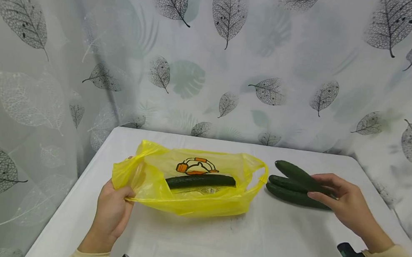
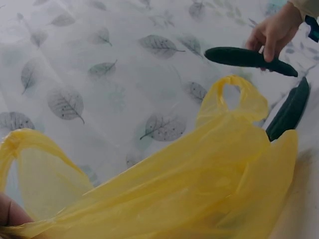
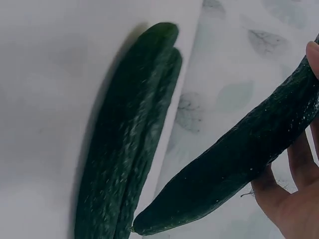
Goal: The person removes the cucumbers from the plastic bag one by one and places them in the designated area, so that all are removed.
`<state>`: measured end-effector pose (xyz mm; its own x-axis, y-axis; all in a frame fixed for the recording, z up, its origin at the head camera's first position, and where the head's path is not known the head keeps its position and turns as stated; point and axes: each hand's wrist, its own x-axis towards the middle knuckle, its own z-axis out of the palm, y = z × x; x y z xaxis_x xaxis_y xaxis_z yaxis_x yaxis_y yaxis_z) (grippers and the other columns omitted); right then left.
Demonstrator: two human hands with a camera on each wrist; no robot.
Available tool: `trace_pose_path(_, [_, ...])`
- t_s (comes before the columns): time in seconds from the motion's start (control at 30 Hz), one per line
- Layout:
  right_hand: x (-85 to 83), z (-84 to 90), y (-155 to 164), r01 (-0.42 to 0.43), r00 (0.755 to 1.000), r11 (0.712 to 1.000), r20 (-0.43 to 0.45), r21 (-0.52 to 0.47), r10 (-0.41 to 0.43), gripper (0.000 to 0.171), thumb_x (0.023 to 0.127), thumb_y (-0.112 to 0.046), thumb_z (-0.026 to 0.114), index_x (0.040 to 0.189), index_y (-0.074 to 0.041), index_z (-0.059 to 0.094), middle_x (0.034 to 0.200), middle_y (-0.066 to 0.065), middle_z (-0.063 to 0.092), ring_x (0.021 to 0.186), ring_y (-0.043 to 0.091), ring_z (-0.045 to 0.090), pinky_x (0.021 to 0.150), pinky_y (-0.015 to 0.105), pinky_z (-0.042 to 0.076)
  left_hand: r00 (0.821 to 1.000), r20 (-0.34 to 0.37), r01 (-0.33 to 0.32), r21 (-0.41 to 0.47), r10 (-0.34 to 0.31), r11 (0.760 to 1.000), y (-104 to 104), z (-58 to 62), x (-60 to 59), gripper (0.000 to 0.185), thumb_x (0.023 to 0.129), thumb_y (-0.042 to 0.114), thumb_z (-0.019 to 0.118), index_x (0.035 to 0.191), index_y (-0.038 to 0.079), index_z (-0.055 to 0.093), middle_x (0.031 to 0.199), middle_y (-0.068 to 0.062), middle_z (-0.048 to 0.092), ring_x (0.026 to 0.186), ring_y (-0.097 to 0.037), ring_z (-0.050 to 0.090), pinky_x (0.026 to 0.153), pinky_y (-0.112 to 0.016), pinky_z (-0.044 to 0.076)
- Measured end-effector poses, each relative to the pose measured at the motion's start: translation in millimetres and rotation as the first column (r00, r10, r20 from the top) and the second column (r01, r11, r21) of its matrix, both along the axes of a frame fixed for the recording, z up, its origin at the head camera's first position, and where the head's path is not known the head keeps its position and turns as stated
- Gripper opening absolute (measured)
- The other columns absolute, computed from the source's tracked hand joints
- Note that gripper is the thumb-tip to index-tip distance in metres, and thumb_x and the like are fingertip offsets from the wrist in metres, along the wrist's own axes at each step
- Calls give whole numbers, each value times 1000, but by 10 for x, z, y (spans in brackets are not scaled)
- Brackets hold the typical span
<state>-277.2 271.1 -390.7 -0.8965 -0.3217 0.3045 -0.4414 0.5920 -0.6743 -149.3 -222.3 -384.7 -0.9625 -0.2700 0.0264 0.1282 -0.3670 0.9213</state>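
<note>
- The fingers [image 3: 294, 159] of the right hand [image 1: 345, 202] are curled round a cucumber [image 1: 295, 173], thumb on top, and hold it lifted clear of the table [image 1: 273, 244]; its free tip points toward the yellow bag [image 1: 189, 181].
- The fingers of the left hand [image 1: 112, 211] are pinched on the yellow bag's near-left edge, gathering the plastic there.
- The yellow bag lies flat on the table with one dark cucumber inside [image 1: 200, 181], lengthwise, just under the printed logo [image 1: 196, 166].
- The bag's right handle loop [image 1: 259, 176] stands open and faces the held cucumber; a narrow strip of bare table separates them.
- Two more cucumbers [image 1: 290, 191] lie side by side and touching, just right of the yellow bag and under the lifted one.
- In front of the yellow bag, toward the person, the table is bare and wide.
- Behind the yellow bag, a short strip of table ends at the leaf-print curtain [image 1: 235, 64], which also closes in both side edges.
</note>
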Motion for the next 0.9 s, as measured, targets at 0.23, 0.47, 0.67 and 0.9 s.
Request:
trace_pose_path(0.23, [-25,-189,14,6,993,978,-117,209,19,42,73,-21,76,112,-29,61,109,-12,57,103,-1,47,80,11,38,1000,13,-3,-2,3,1000,-4,23,-8,69,76,-18,26,141,2,13,141,-7,19,129,-24,24,105,-31,28])
trace_pose_path(0.47, [-56,-379,125,0,989,946,-137,323,47,43,70,-19,77,110,-22,62,107,-4,57,103,27,52,78,47,44,1000,29,-7,-2,7,1000,-7,23,-4,70,76,-18,27,141,2,14,141,-7,20,129,-24,24,104,-31,29])
trace_pose_path(0.67, [-72,-494,231,3,991,937,-124,350,43,44,69,-12,77,110,-16,62,109,3,56,102,36,51,76,53,43,999,33,-8,0,8,1000,-6,28,-2,69,76,-19,27,141,1,14,141,-6,19,129,-24,25,104,-30,30])
trace_pose_path(0.9, [-90,-615,315,5,992,915,-118,402,46,42,67,-11,78,107,-16,64,105,2,57,96,36,56,70,52,48,999,34,0,3,0,1000,-1,34,4,70,76,-18,27,142,2,13,141,-6,19,129,-24,24,104,-30,30])
